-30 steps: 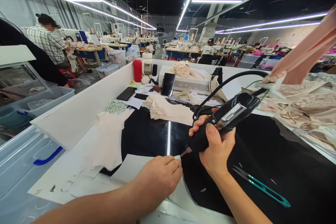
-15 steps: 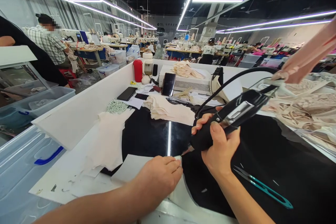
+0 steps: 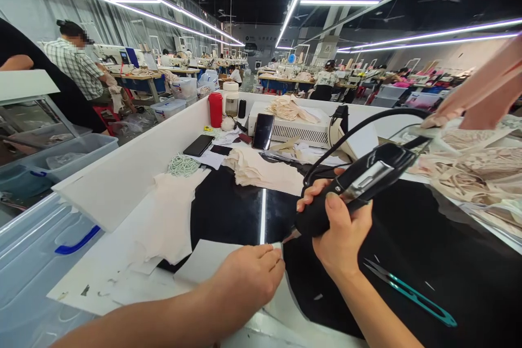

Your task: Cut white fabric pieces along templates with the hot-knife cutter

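Note:
My right hand (image 3: 340, 228) is wrapped round a black hand-held corded power tool (image 3: 359, 185), tilted with its narrow tip pointing down and left. That tip meets or nearly meets the corner of a white sheet (image 3: 207, 258). Pressed together, the fingers of my left hand (image 3: 253, 272) hold this corner down; what lies under them is hidden. Beneath is a black work surface (image 3: 232, 209). Teal thread snips (image 3: 416, 293) lie to the right of my right forearm. Pale cut fabric pieces (image 3: 173, 215) lie left, and a stack of pale fabric (image 3: 265, 171) lies beyond my hands.
A phone (image 3: 263, 130) leans on a vented white box (image 3: 299, 130). A red bottle (image 3: 215, 110), green cord (image 3: 182, 165) and another phone (image 3: 198, 145) stand or lie at the back left. Pink cloth (image 3: 481, 87) hangs at the tool's upper end. Beige garment pieces (image 3: 477, 168) are heaped right.
Both hands and the tool keep almost the same place. The hanging pink cloth looks wider and has swung a little; the view has shifted slightly.

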Available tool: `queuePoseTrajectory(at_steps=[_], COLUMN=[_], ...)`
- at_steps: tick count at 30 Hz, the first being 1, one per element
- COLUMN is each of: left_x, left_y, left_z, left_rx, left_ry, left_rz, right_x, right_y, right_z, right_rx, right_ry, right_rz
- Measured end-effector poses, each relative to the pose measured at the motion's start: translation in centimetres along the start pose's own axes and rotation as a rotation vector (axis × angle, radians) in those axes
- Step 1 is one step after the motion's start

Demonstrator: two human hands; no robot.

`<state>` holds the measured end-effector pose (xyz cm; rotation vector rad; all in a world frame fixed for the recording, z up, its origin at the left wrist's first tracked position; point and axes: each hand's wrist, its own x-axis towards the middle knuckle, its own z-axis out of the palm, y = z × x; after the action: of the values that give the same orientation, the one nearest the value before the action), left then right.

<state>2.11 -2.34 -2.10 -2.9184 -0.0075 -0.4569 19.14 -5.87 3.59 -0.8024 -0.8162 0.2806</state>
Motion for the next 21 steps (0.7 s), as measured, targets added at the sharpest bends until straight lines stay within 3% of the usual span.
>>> queuePoseTrajectory(at_steps=[9, 21], left_x=[-0.31, -0.06], left_y=[0.24, 0.24], left_z=[0.42, -0.13], left_rx=[0.057, -0.013], left_ry=[0.054, -0.017], left_rz=[-0.002, -0.033], right_x=[0.02, -0.49], right_y=[-0.09, 0.12], right_z=[0.13, 0.06], right_rx=[0.004, -0.068], right_ry=[0.004, -0.032], right_rz=[0.003, 0.015])
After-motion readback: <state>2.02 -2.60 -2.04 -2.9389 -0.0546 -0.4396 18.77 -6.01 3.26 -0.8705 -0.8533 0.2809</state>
